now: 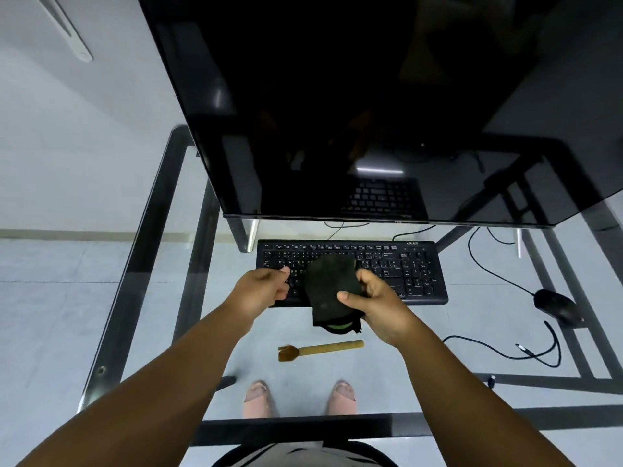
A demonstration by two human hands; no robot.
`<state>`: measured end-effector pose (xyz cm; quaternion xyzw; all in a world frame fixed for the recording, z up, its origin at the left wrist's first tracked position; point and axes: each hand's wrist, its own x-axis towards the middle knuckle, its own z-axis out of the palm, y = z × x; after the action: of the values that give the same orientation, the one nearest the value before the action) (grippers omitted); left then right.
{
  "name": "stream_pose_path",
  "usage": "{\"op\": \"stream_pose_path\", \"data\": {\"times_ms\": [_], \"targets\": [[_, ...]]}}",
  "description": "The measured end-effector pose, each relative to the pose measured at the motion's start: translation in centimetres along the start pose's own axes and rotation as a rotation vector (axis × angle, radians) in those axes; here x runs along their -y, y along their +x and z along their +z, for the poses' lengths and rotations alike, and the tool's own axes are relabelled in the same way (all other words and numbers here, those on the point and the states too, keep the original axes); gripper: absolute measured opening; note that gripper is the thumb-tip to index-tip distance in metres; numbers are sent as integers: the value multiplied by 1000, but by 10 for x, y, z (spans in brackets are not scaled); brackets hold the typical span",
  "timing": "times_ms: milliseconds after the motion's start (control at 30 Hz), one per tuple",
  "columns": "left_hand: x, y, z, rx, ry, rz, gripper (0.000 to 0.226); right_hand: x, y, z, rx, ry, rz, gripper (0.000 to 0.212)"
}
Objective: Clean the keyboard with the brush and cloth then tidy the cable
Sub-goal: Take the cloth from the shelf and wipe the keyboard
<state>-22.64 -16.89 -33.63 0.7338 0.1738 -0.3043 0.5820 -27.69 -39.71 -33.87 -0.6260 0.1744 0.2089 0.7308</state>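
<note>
A black keyboard (401, 269) lies on the glass desk (141, 271) under the monitor. My right hand (374, 299) grips a dark cloth (328, 288) with a green edge, held over the keyboard's front middle. To the cloth's left, my left hand (264, 289) hovers over the keyboard's left part with fingers curled and nothing in them that I can see. A wooden brush (320, 349) lies on the glass in front of the keyboard, bristles to the left. A black cable (505, 352) loops loosely on the desk at the right, its plug end free.
A large black monitor (371, 112) fills the upper view, overhanging the keyboard's rear. A black mouse (558, 305) sits at the right. More cables (488, 257) run behind the keyboard. My feet (300, 397) show through the glass.
</note>
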Motion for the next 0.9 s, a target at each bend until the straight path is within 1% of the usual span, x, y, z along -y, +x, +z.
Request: {"op": "stream_pose_path", "data": {"times_ms": [67, 200, 267, 333, 400, 467, 533, 600, 667, 733, 767, 867, 900], "targets": [[-4, -5, 8, 127, -92, -35, 36, 4, -5, -2, 56, 103, -2, 25], [-12, -11, 21, 299, -221, -105, 36, 11, -10, -4, 167, 134, -4, 33], [-13, -11, 24, 288, -251, -87, 40, 14, -12, -6, 174, 130, 0, 32], [-13, -9, 25, 223, -300, -30, 44, 16, -13, -8, 158, 101, 6, 29], [-13, -12, 26, 185, -380, 35, 33, 16, -14, -9, 137, 68, 20, 24], [-14, -17, 26, 172, -451, 78, 31, 16, -16, -6, 134, 40, 37, 18], [-11, -20, 24, 166, -543, 86, 34, 14, -17, -1, 151, -15, 59, 16], [-6, -23, 19, 171, -614, 53, 38, 9, -18, 5, 153, -100, 89, 13], [0, -28, 12, 179, -619, 9, 38, -3, -17, 8, 103, -266, 86, 10], [8, -34, 4, 194, -601, -25, 35, -18, -16, 7, 18, -544, -12, 11], [12, -37, -1, 201, -587, -43, 33, -26, -16, 6, 16, -701, -74, 15], [26, -44, -10, 221, -544, -94, 31, -46, -19, 7, 129, -1144, -205, 37], [30, -46, -12, 221, -524, -100, 32, -49, -20, 9, 145, -1252, -234, 39]]}}
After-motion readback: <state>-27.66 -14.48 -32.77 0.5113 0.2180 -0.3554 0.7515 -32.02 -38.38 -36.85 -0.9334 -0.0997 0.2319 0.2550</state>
